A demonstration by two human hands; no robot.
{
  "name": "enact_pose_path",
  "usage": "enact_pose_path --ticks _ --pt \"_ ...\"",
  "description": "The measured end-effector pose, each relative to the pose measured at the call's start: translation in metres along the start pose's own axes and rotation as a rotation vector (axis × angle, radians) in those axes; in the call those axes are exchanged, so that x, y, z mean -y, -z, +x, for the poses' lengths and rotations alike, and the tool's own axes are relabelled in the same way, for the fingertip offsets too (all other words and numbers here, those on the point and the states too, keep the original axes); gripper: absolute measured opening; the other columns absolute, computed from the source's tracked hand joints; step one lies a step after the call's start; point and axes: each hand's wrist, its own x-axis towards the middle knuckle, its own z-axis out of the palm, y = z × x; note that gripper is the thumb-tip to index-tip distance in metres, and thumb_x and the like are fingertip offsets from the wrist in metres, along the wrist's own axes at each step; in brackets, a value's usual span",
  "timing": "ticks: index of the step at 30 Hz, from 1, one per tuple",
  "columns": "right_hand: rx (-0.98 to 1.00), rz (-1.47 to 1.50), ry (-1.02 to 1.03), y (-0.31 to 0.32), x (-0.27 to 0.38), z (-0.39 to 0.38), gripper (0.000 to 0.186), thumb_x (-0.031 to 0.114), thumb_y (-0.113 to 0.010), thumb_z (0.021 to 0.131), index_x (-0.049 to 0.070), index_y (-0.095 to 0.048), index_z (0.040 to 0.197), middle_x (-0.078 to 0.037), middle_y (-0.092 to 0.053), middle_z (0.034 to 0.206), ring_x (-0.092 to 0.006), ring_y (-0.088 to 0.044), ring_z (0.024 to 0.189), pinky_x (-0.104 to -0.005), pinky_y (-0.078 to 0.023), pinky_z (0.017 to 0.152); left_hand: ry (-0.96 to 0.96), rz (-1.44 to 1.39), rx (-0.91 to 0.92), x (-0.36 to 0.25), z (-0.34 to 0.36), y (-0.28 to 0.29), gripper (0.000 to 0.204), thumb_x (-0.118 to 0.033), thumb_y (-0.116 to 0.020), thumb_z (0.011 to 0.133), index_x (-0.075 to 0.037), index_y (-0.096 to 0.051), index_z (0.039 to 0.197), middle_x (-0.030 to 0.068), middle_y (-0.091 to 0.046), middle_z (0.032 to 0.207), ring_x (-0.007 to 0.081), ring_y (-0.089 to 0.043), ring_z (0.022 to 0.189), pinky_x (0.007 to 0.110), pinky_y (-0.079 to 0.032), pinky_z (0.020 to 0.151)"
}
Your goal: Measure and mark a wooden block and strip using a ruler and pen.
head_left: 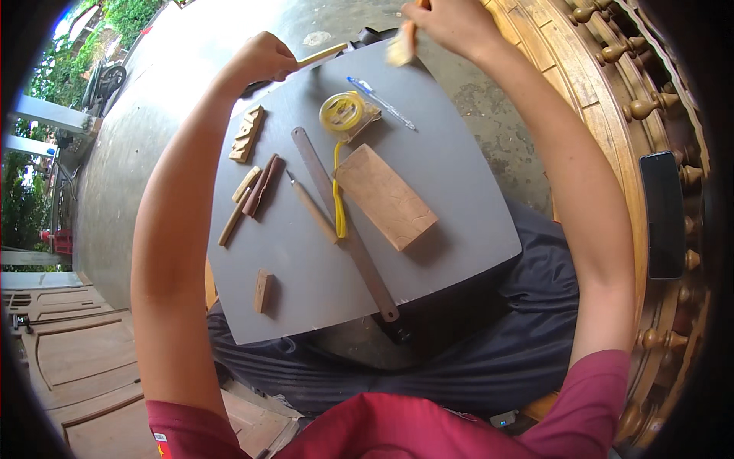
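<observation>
Thin pale wooden stick lay pinched in the closed fingers of the left hand at the far edge of the square grey board resting on the person's lap, while the right hand had its fingers wrapped around a small wood-handled brush just past that same edge. In the head view, the work looked best done by holding the stick steady and level and keeping the brush strokes light and along its length, a judgement only. Counted on the board: 1 flat reddish-brown wooden block, 1 long grey metal ruler, 1 yellow coiled tape measure, 1 clear blue-tipped pen, 1 wooden-handled carving tool, 1 notched pale wooden strip, 1 small wooden offcut, and about 3 slim sticks bunched together. 1 black phone lay on the carved wooden rail at the right.
</observation>
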Motion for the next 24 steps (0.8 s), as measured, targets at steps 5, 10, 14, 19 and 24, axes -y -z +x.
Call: enact_pose_path --ticks 5,10,14,19,24 --pt "-0.006 0.311 0.082 -0.012 -0.01 0.004 0.032 0.033 -0.068 0.094 0.004 -0.082 0.094 -0.023 -0.078 0.088 -0.0373 -0.078 0.082 -0.0479 -0.062 0.078 0.022 -0.254 -0.058 0.016 -0.024 0.005 0.027 -0.021 -0.081 0.094 0.001 -0.084 0.107 0.0049 -0.074 0.077 0.0103 -0.068 0.068 0.024 -0.056 0.065" --pt "-0.156 -0.042 0.135 -0.007 -0.002 -0.004 0.033 0.031 -0.064 0.098 0.002 -0.074 0.086 -0.019 -0.074 0.079 -0.0334 -0.073 0.078 -0.0436 -0.057 0.076 -0.002 -0.598 -0.108 -0.009 -0.038 -0.02 0.042 -0.027 -0.08 0.099 0.009 -0.076 0.12 0.0101 -0.076 0.093 0.0148 -0.073 0.082 0.026 -0.062 0.08" --pt "-0.053 0.575 0.163 0.006 0.017 0.006 0.032 0.028 -0.064 0.099 0.0 -0.066 0.082 -0.011 -0.06 0.067 -0.0219 -0.055 0.063 -0.0417 -0.048 0.067 0.05 -1.039 -0.092 -0.01 -0.026 -0.042 0.051 -0.029 -0.07 0.107 0.01 -0.064 0.14 0.0151 -0.071 0.122 0.0194 -0.072 0.109 0.03 -0.06 0.098" --pt "-0.15 0.369 0.221 0.025 0.014 0.0 0.028 0.029 -0.069 0.099 0.003 -0.072 0.089 -0.013 -0.068 0.072 -0.0215 -0.065 0.07 -0.0412 -0.052 0.071 0.034 -1.229 -0.069 -0.042 -0.015 -0.036 0.045 -0.022 -0.065 0.11 0.012 -0.061 0.14 0.0168 -0.069 0.128 0.0192 -0.068 0.117 0.027 -0.056 0.108" --pt "-0.211 0.172 0.31 0.081 0.036 -0.005 0.03 0.031 -0.067 0.099 0.002 -0.075 0.096 -0.017 -0.074 0.081 -0.0289 -0.072 0.079 -0.0433 -0.057 0.076 -0.007 -1.326 -0.108 -0.043 -0.003 -0.037 0.043 -0.022 -0.062 0.112 0.011 -0.061 0.14 0.0145 -0.069 0.121 0.018 -0.068 0.111 0.025 -0.058 0.104"
